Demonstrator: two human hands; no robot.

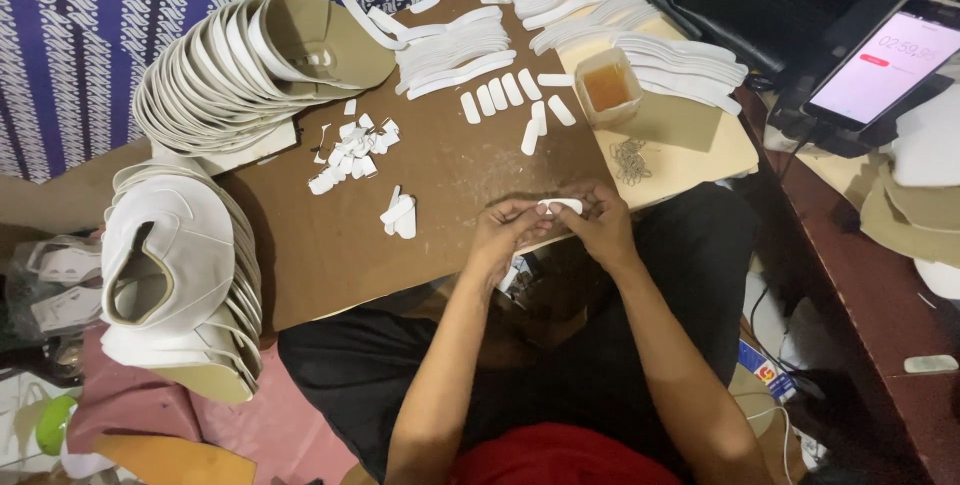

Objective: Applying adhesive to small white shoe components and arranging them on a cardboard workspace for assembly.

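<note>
- At the centre of the frame, the left hand (507, 228) and right hand (598, 223) pinch a small white oblong strip (560, 206) between fingertips, both closed on it.
- Just above, on the brown board counter (330, 255), lie more white strips (505, 93).
- Upper right of centre stands a small clear cup of amber liquid (608, 88), perhaps glue.

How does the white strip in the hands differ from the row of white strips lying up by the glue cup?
The held strip is one piece pinched between the left hand and right hand, off the board; the row of strips is several pieces lying flat on the brown board. The held strip lies sideways; those in the row mostly stand side by side, end-on. Both are small, white and round-ended.
</note>
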